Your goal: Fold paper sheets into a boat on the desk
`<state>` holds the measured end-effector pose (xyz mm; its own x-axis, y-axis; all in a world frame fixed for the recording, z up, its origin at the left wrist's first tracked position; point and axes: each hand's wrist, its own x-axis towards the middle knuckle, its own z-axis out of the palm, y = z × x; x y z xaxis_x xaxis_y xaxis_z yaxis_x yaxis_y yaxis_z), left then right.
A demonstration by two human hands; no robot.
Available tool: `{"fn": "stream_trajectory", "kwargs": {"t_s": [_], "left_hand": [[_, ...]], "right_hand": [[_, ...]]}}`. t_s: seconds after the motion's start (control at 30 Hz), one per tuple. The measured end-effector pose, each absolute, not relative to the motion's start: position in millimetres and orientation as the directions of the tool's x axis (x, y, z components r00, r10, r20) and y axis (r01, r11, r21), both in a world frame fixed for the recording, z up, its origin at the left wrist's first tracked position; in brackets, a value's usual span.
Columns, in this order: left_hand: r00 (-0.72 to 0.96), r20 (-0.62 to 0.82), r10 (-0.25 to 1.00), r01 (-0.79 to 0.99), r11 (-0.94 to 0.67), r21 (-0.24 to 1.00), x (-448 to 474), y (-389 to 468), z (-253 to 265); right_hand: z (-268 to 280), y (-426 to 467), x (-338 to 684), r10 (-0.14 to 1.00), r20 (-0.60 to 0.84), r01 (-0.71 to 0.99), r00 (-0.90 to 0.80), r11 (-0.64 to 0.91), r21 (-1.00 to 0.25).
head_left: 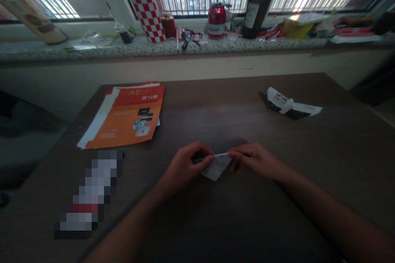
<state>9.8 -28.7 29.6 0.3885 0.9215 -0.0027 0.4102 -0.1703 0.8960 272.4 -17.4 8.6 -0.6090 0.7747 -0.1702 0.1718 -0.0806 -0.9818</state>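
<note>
Pale paper (215, 170), creased to a point, pinched low over the dark wood-grain table (212, 109), nipped at one end of the top fold by the fingers of the left hand (187, 162), at the other by those of the right hand (256, 159). Likely feather-light, crisp, quick to tear; best gripped right there. Beyond, to the right, another folded sheet (279, 103), angular; off left, smooth orange AE booklet (126, 123).

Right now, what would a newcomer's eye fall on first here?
Probably the bright orange booklet on the left of the dark table. Then the checkered container and red can on the windowsill behind. Nearer, in the middle, the left grip and right grip hold a small pale paper.
</note>
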Motion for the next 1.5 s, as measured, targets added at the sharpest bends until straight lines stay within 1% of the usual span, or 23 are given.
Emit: {"fn": "stream_trajectory", "kwargs": {"t_s": [0.23,0.43,0.57,0.63,0.83,1.03,1.23,1.37,1.5], "left_hand": [[0.381,0.007,0.925,0.428,-0.183,0.885,14,-30,26],[0.404,0.043,0.914,0.411,-0.224,0.884,17,-34,28],[0.397,0.049,0.916,0.387,-0.216,0.896,18,-34,29],[0.394,0.038,0.918,0.382,-0.201,0.902,16,-33,29],[0.360,0.018,0.933,0.431,-0.183,0.884,9,-31,32],[0.368,0.032,0.929,0.459,-0.212,0.863,10,-30,33],[0.376,0.045,0.925,0.440,-0.221,0.870,13,-30,31],[0.396,0.041,0.917,0.436,-0.227,0.871,15,-32,31],[0.390,0.015,0.921,0.415,-0.191,0.889,15,-32,31]], "right_hand": [[12,-22,266,0.849,-0.153,0.267,-0.506,-0.014,-0.964],[16,-25,259,0.851,-0.092,0.333,-0.517,0.101,-0.938],[15,-24,261,0.861,-0.045,0.332,-0.507,0.147,-0.932],[15,-22,263,0.865,-0.034,0.325,-0.500,0.150,-0.934],[14,-17,267,0.897,-0.069,0.330,-0.436,0.088,-0.940],[15,-19,268,0.909,-0.036,0.420,-0.416,0.157,-0.894],[19,-22,264,0.889,0.059,0.425,-0.453,0.274,-0.863],[20,-23,262,0.878,0.052,0.419,-0.476,0.278,-0.864],[19,-23,263,0.885,0.026,0.428,-0.465,0.251,-0.868]]}}
